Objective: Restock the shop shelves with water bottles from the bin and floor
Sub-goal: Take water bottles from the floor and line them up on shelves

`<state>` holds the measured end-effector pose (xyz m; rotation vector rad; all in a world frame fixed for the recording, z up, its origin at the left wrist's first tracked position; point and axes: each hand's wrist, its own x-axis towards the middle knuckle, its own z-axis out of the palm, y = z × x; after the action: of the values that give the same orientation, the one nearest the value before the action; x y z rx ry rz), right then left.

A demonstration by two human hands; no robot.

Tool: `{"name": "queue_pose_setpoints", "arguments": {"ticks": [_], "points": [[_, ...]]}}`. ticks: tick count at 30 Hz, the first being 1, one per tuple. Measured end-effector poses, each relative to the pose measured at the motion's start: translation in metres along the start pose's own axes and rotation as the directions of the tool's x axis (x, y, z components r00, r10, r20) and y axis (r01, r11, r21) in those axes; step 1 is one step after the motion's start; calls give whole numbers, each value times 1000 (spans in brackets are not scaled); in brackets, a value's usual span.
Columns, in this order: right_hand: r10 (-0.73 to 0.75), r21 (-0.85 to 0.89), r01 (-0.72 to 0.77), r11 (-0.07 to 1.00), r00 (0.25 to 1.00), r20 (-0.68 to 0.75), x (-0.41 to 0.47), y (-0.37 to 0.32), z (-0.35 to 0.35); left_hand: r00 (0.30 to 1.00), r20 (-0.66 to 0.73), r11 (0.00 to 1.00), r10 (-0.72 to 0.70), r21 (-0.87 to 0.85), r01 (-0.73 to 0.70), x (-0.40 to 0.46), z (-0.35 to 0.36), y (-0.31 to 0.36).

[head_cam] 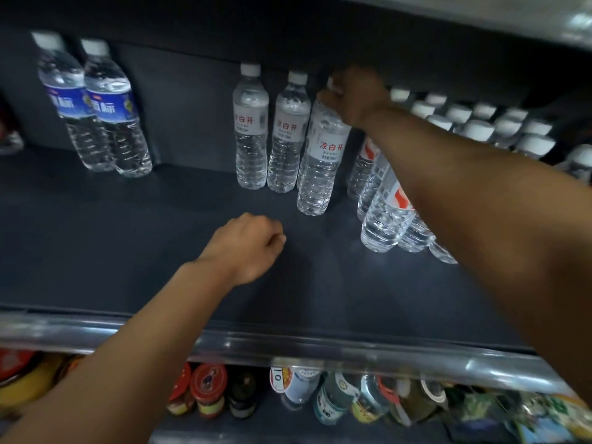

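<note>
Dim in here; the dark shelf (128,235) soaks up light. Glare streaks its metal front rail (320,350). Wide-angle bending at the edges, and the lower jars (208,389) go soft, blurred.

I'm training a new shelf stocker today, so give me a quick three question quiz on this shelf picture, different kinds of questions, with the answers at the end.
1. True or false: the left hand is holding a bottle.
2. Which hand grips the bottle by its top: A) left hand, B) right hand, C) both?
3. Fill in: the two bottles at the far left carry ____ labels.

Key: 1. False; its fingers are curled over the bare shelf and hold nothing. 2. B. 3. Blue.
</note>
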<state>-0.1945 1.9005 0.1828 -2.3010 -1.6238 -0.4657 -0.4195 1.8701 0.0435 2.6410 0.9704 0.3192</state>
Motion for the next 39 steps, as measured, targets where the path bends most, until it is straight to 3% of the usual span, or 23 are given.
{"name": "queue_pose_setpoints", "arguments": {"ticks": [10,16,20,27,34,39], "points": [[72,194,-61,979,996,-49,-25,3,1,997,69,1000,-18,15,17,1,-3,14],[147,109,-147,983,989,5,-67,1,-1,997,78,1000,-12,20,11,-11,-18,26],[130,118,-140,983,988,85,-125,-9,-10,992,123,999,40,27,-44,-28,-26,43],[162,133,-175,976,981,105,-263,-29,-31,951,200,972,236,-42,-232,-81,-17,89],[326,161,-351,922,931,163,-393,-43,-29,875,279,917,397,-85,-389,-136,26,106],[469,162,-532,831,827,310,-477,-46,0,802,402,896,441,-151,-417,-181,80,100]]}}
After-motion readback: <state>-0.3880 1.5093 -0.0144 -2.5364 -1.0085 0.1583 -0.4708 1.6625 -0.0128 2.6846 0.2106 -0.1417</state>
